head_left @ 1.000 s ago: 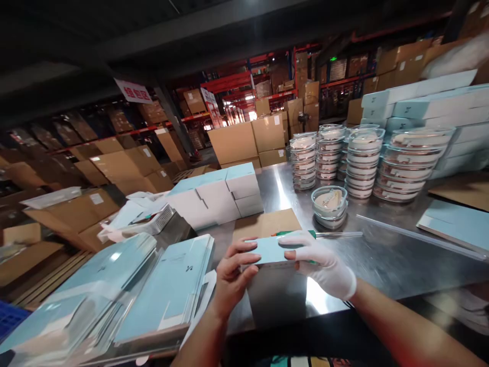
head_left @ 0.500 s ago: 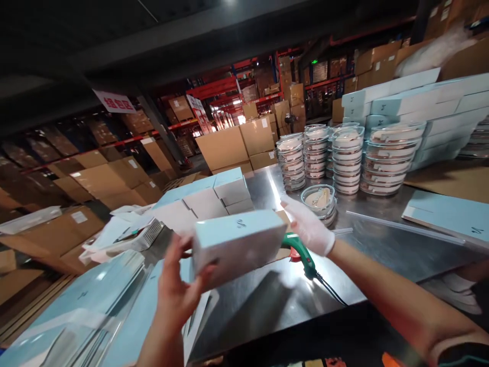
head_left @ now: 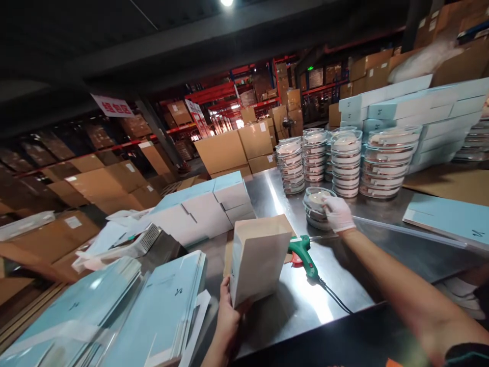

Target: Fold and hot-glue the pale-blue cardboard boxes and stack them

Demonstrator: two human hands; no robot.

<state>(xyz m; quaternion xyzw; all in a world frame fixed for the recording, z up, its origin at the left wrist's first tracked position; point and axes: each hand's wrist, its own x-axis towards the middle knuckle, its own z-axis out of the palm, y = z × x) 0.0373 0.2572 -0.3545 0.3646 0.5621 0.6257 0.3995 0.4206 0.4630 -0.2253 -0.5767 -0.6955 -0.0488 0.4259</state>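
My left hand point(head_left: 228, 318) grips a box point(head_left: 263, 255) by its lower left edge. The box is tilted, with a plain pale side toward me. My right hand point(head_left: 339, 214), in a white glove, reaches across the table and has its fingers on the top glass bowl point(head_left: 315, 198) of a short stack. Its fingertips are partly hidden against the bowl. Between my hands a green glue gun point(head_left: 303, 255) with a red trigger lies on the metal table, its cord running toward the near edge.
Tall stacks of round glass bowls point(head_left: 346, 163) stand behind my right hand. Light-blue and white boxes are piled at right point(head_left: 431, 112) and in a row at left point(head_left: 202, 204). Flat light-blue cartons point(head_left: 160, 300) lie at near left. A white basket point(head_left: 143, 242) sits beyond them.
The box has turned from showing its light-blue printed side to a plain side and moved slightly right and down. My right hand has moved right, from near the box to the bowls.
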